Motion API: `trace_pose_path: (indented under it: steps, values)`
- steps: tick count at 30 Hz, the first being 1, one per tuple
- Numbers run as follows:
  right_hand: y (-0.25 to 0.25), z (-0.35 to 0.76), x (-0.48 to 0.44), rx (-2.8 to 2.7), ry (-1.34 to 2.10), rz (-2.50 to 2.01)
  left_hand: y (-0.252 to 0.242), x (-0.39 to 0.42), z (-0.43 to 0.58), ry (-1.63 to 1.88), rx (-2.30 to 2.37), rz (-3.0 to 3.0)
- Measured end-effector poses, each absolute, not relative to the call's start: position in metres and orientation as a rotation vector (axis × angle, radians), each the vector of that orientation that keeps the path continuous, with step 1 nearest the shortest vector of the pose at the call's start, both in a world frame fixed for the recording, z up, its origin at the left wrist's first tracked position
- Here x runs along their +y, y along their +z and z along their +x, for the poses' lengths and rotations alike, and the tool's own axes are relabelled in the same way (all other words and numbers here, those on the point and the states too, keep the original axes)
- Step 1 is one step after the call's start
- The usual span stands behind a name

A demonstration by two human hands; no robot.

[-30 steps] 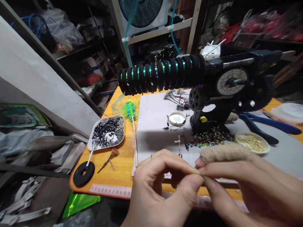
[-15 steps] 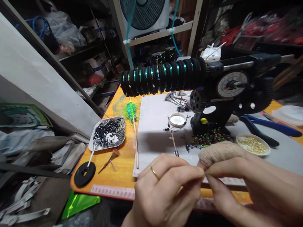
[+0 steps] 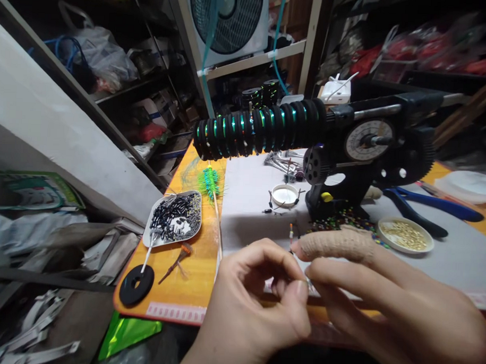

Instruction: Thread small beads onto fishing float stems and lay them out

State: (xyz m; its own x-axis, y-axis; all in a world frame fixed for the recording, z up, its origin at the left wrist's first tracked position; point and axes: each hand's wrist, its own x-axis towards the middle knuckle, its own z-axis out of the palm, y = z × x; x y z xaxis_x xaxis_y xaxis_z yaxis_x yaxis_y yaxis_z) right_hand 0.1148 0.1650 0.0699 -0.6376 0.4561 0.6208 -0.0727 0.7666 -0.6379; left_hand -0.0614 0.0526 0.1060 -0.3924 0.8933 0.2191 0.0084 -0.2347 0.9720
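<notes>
I am in the middle of fitting together a thin wire rig with an orange bead (image 3: 291,231), pinched between both hands at the near edge of the pale grey mat (image 3: 250,203). My left hand (image 3: 254,304) curls palm-inward, thumb and forefinger closed on the lower end of the piece. My right hand (image 3: 382,303) comes in from the right, thumb and middle finger nipping the same spot, while the forefinger, in a knitted beige finger sleeve (image 3: 336,245), lies stretched flat above. The piece's upper end pokes up just past that covered fingertip; the part inside the pinch is too small to make out. I judge the next move calls for a steady left hold and a fine turn or pull from the right fingertips. Beyond my hands stand the black geared winder with green-banded spools (image 3: 264,127) and the shallow dish of gold beads (image 3: 404,235).
</notes>
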Motion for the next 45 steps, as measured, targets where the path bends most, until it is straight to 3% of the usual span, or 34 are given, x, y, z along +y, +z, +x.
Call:
trace_pose_path:
  steps: [9,15,24,30,35,39,45]
  values:
    - [0.060,0.112,0.151,-2.016,0.723,-0.404,0.099,0.050,-0.064,1.598,1.071,0.822]
    - [0.068,0.106,0.154,-2.098,0.591,-0.252,0.066,0.047,-0.055,1.861,1.096,0.965]
    - [0.057,0.114,0.151,-2.037,0.735,-0.356,0.051,0.041,-0.048,2.053,1.489,1.363]
    - [0.051,0.119,0.148,-2.087,0.792,-0.429,0.057,0.030,-0.045,1.841,1.697,1.289]
    - [0.052,0.119,0.143,-2.035,0.935,-0.488,0.076,0.038,-0.054,1.820,1.656,1.754]
    - [0.041,0.123,0.136,-1.848,1.348,-0.606,0.093,0.056,-0.050,1.871,1.739,1.603]
    - [0.025,0.138,0.139,-1.885,1.243,-0.656,0.092,0.059,-0.035,1.969,1.707,1.333]
